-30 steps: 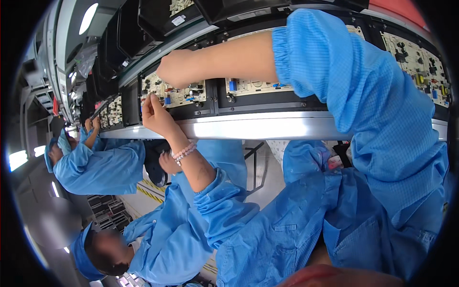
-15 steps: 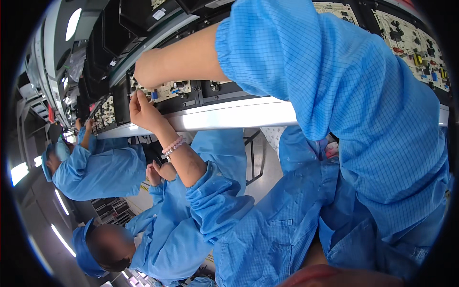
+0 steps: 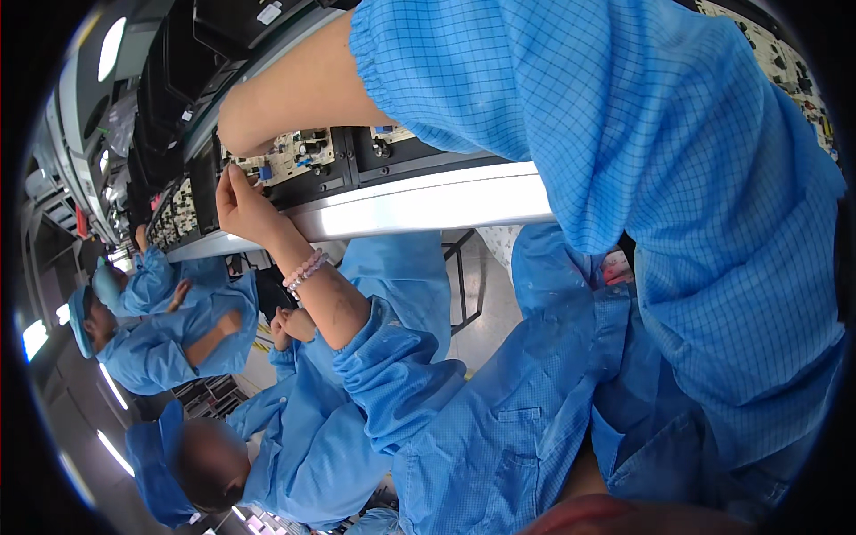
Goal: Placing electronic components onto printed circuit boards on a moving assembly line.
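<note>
A cream-coloured circuit board [image 3: 299,159] with black, blue and other small parts lies in a black carrier [image 3: 337,178] on the line. At its left end, my left hand [image 3: 245,207], with a beaded bracelet at the wrist, is closed, thumb and fingers pinched together beside a blue part. Anything in that pinch is too small to make out. My right hand [image 3: 242,125] reaches over the same board from above, just beyond the left one. It is bent at the wrist, and its fingers are hidden behind it.
A bright metal rail [image 3: 428,201] runs along the near side of the line. Black bins [image 3: 169,85] stand along the far side. More boards lie at the right [image 3: 776,58] and farther left [image 3: 178,214]. Co-workers in blue stand close on my left [image 3: 303,455] and beyond [image 3: 152,357].
The whole view has shifted, so my hands and the board appear slightly farther left. Both hands stay at the board's left end. A far co-worker has turned with arms drawn back from the line.
</note>
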`<state>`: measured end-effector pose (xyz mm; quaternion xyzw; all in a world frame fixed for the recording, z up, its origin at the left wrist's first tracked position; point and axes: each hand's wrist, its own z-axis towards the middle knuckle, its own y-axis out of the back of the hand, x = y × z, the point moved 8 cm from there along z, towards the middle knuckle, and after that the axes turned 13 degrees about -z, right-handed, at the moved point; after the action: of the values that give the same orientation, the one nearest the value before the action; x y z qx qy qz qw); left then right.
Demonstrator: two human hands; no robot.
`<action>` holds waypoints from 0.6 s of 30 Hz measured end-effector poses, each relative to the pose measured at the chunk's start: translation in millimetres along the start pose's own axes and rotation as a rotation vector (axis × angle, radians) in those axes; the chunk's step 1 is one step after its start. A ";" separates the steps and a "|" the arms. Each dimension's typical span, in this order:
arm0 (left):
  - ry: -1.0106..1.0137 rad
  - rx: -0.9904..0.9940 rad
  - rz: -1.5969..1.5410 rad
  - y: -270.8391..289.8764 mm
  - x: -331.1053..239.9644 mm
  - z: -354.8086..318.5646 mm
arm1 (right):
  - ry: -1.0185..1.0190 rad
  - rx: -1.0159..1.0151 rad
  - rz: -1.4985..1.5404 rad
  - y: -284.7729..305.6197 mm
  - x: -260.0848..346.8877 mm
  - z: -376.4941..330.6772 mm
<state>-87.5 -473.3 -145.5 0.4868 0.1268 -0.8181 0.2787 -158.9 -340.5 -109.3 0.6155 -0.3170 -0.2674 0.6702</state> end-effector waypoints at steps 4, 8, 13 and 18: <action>-0.019 -0.002 -0.019 0.9 -3.2 1.7 | -0.007 0.005 0.004 -1.3 -2.9 -10.4; -0.006 0.002 -0.026 -8.0 2.7 0.0 | -0.038 0.028 -0.003 -5.3 -11.1 -16.4; -0.010 -0.014 -0.013 1.0 -0.7 3.0 | -0.037 0.033 0.002 2.4 -4.7 -19.1; -0.006 -0.006 -0.017 -4.8 -0.4 0.4 | 0.028 -0.067 -0.109 0.7 0.0 -22.7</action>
<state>-90.4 -469.5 -145.3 0.4826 0.1324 -0.8214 0.2735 -141.8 -325.5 -109.5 0.6129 -0.2645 -0.3054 0.6791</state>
